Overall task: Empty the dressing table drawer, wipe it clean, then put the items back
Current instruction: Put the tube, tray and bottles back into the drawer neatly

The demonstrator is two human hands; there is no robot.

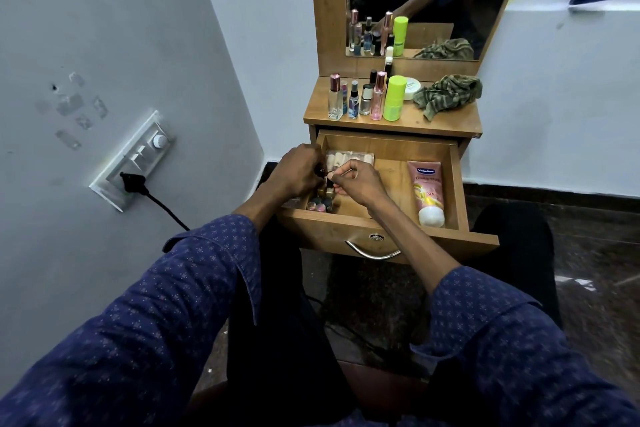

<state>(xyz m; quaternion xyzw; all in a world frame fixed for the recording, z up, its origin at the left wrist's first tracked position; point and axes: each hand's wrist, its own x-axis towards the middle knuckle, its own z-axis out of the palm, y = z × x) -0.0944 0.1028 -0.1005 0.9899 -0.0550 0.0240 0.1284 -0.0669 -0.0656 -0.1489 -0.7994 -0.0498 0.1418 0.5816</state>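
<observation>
Head view. Both hands are down in the left end of the open drawer (391, 149). The left hand (298, 172) is curled, knuckles up, over a cluster of small nail-polish bottles (320, 203) standing upright just under and in front of it; it seems to hold something small and dark at its fingertips, though what exactly cannot be told. The right hand (356, 180) meets it fingertip to fingertip, thumb and forefinger pinched narrow on a small item that is too tiny to name.

Just beyond the two hands lies a clear pack of pale oval pieces (349, 159), its long side running across the drawer. Well to the right of the right hand lies the pink Vaseline tube (426, 191), flat on the drawer floor, long axis running front to back, white cap toward the person.

Above the hands, the table top (446, 123) carries a row of perfume and spray bottles (363, 99), a lime-green bottle (394, 98), a white jar (411, 87) and a crumpled green striped cloth (450, 95).

Risk, as a guess: the small bottles stand packed close, so lifting one with curled fingers could tip its neighbours. On the table top, a careless set-down could topple the tall thin bottles.
</observation>
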